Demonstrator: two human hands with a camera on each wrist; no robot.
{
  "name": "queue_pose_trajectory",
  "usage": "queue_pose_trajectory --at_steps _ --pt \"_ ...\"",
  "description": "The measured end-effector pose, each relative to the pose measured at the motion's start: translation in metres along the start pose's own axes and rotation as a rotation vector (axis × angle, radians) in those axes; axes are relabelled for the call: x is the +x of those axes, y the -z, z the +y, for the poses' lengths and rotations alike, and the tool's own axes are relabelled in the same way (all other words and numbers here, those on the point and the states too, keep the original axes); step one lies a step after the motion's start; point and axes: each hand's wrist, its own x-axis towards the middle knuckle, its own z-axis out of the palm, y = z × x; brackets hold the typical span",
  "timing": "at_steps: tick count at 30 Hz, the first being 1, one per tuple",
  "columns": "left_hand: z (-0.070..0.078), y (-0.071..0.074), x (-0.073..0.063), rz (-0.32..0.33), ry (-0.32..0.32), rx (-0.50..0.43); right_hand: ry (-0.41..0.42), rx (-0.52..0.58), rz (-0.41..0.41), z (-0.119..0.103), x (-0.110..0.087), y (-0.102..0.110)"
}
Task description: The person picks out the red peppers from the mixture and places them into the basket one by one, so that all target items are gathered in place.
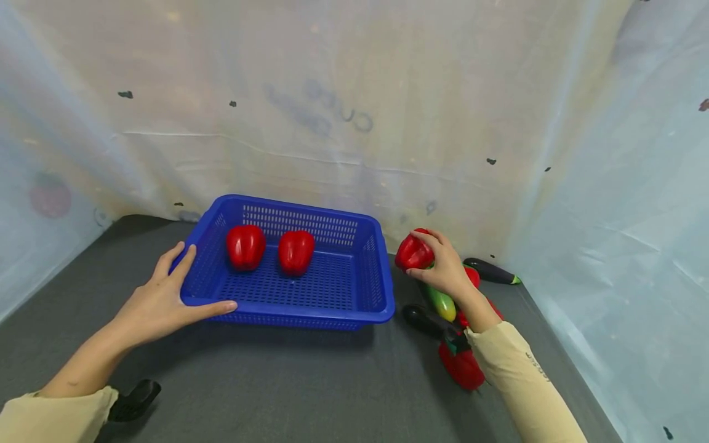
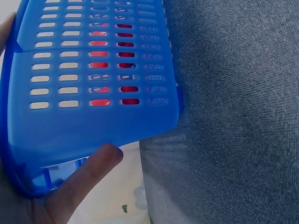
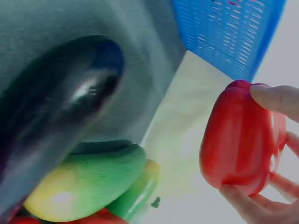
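Note:
A blue perforated plastic basket (image 1: pixel 310 314) stands near the back wall, with two red bell peppers, one on the left (image 1: pixel 245 247) and one near the middle (image 1: pixel 296 252). My left hand (image 1: pixel 157 307) grips its left front corner. The thumb (image 2: pixel 96 170) lies along the outside of the wall, while the other fingers reach over the left rim. Just right of the basket, my right hand (image 1: pixel 447 271) holds another red bell pepper (image 3: pixel 240 140) between thumb and fingers, raised above the vegetable pile.
Below my right arm lie a dark eggplant (image 1: pixel 423 320), a green-yellow mango-like piece (image 1: pixel 442 303) and a red pepper (image 1: pixel 462 368). A second eggplant (image 1: pixel 490 271) lies farther right. Pale plastic sheeting (image 1: pixel 354 123) walls the back and sides of the grey table (image 1: pixel 310 381).

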Motion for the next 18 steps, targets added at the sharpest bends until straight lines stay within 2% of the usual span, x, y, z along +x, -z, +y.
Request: queue_pose_trajectory --at_steps 11,18 --pt "-0.001 -0.001 0.0 0.003 -0.004 -0.009 -0.001 -0.009 0.006 -0.015 0.014 0.012" --pt "-0.001 -0.001 0.001 0.004 0.003 -0.011 0.039 -0.027 0.016 -0.026 0.023 0.016"
